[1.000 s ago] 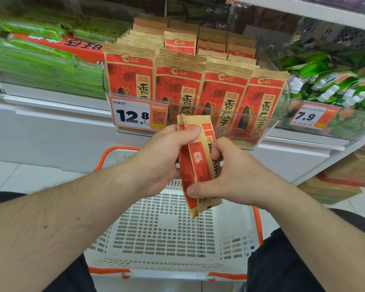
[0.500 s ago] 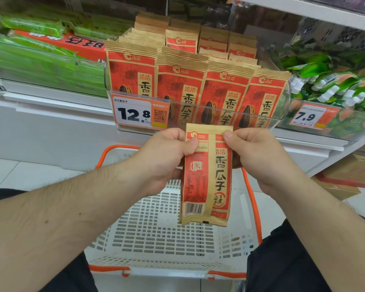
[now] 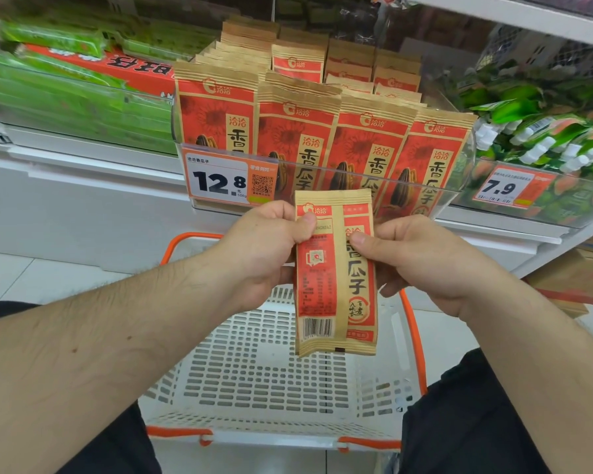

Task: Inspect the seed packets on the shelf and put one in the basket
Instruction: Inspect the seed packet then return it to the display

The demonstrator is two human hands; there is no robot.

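A red and tan seed packet hangs upright in front of me, its back with the barcode facing me. My left hand pinches its upper left edge, thumb on the face. My right hand pinches its upper right side, thumb on the printed characters. Directly below stands a white slotted basket with orange handles, nothing in it. More of the same seed packets stand in rows on the shelf behind a clear plastic rail.
A 12.8 price tag sits on the rail, and a 7.9 tag to the right. Green packages fill the shelf at left, green and white pouches at right. Cardboard boxes lie low on the right.
The packet has turned from edge-on to flat with its back toward me. My right hand shifted from its lower half to its upper right side; the packet sits slightly lower than half a second ago.
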